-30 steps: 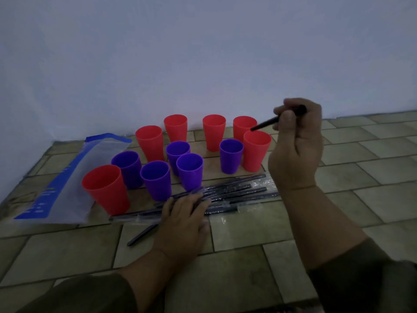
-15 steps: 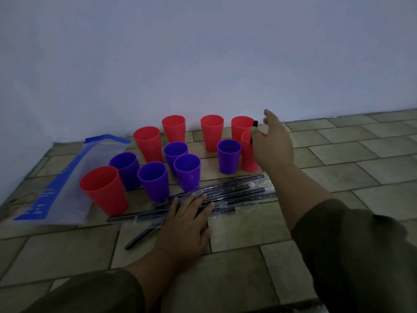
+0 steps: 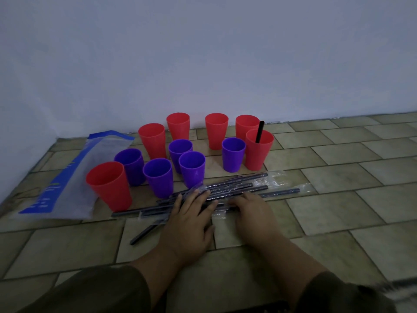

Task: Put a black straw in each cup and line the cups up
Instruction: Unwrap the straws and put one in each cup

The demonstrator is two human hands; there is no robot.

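Tiled floor (image 3: 338, 211) against a white wall (image 3: 203, 53). Scattered cups (image 3: 191, 170) stand behind a straw pile (image 3: 237, 186); a red cup (image 3: 258, 154) behind its right end holds one straw (image 3: 259, 132). Flat on the pile, the left hand (image 3: 189, 220) likely pins it; the right hand (image 3: 252, 211) touches it, grip unclear

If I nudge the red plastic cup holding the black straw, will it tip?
The red plastic cup looks thin and light, so it likely slides. Narrower at the base than the rim, it might tip if pushed high.

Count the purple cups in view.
5 purple cups: far left, front centre, two clustered right of it, one beside the red cup holding a straw. None seem hidden.
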